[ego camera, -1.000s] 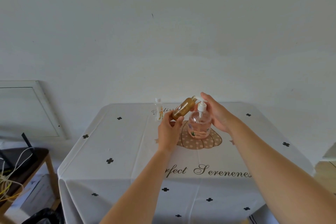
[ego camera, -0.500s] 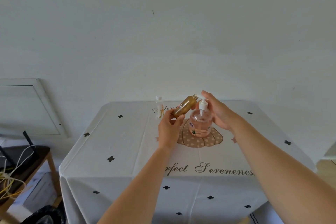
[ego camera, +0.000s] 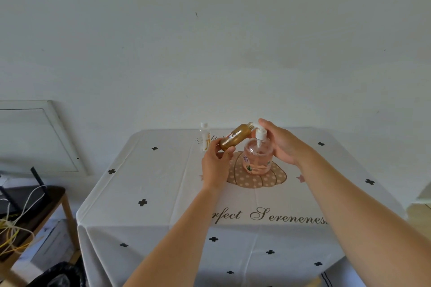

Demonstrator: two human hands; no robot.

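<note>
A clear pump bottle of pink liquid (ego camera: pixel 257 161) stands upright on the table's brown shell print. My left hand (ego camera: pixel 215 164) grips the base of a small amber bottle (ego camera: pixel 235 137), tilted so that its uncapped neck points up and right, right at the white pump nozzle. My right hand (ego camera: pixel 281 142) lies over the white pump head (ego camera: pixel 260 134), fingers extended across its top. A small clear bottle with a white cap (ego camera: pixel 205 138) stands upright just behind my left hand.
The table wears a white cloth (ego camera: pixel 151 193) with black crosses and script lettering and stands against a white wall. At the left, a dark side table (ego camera: pixel 35 207) carries cables and a router. A black bag (ego camera: pixel 58 275) lies on the floor below it.
Both hands and the bottles have stayed nearly still. The amber bottle's neck has moved slightly closer to the pump nozzle.
</note>
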